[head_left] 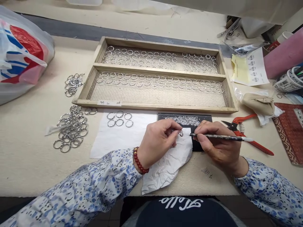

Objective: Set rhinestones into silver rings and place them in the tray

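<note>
My left hand (161, 142) pinches a small metal ring (181, 133) between thumb and fingertips, above crumpled white tissue (165, 171). In my right hand (216, 143) is a thin pen-like stick (224, 137), held level like a pencil, its pale tip pointing left at the ring, a short gap apart. Behind both hands lies a black tray (208, 118) with many tiny shiny stones (186, 120) spread in it. Several silver rings (119, 122) stand in two rows on a white sheet (106, 138) left of my left hand.
A wooden frame with mesh (142, 105) holds rows of rings at the back. Loose ring piles (71, 132) lie at left, near a plastic bag (23, 56). Red-handled pliers (258, 145), a cup (288, 80) and a red patterned pouch (290, 132) are at right.
</note>
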A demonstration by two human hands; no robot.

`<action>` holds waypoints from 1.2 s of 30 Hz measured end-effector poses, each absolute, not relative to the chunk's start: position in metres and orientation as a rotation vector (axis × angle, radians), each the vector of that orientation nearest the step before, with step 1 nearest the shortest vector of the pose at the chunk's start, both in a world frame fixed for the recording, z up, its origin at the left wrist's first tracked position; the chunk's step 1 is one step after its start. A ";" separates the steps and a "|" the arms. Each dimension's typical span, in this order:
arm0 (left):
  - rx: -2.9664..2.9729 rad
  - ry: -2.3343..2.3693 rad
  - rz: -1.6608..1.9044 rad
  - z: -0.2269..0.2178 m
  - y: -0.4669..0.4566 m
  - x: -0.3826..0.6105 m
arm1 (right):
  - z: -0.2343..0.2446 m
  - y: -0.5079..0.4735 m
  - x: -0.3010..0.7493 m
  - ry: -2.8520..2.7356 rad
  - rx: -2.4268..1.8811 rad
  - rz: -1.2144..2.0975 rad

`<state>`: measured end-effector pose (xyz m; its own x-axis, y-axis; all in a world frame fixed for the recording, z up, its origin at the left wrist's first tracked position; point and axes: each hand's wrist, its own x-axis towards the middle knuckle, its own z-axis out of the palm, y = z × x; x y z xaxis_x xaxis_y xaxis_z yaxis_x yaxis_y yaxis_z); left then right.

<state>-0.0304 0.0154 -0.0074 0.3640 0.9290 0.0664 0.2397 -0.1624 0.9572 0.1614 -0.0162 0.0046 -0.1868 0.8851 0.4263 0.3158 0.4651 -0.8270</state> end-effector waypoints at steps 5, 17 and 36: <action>1.647 1.046 0.885 -0.008 0.017 -0.030 | 0.003 -0.014 0.162 -1.737 -1.022 0.737; 1.653 1.052 0.887 -0.006 0.017 -0.029 | 0.004 -0.016 0.162 -1.751 -1.034 0.717; 1.671 1.050 0.886 -0.006 0.016 -0.031 | -0.001 -0.007 0.168 -1.820 -1.356 0.425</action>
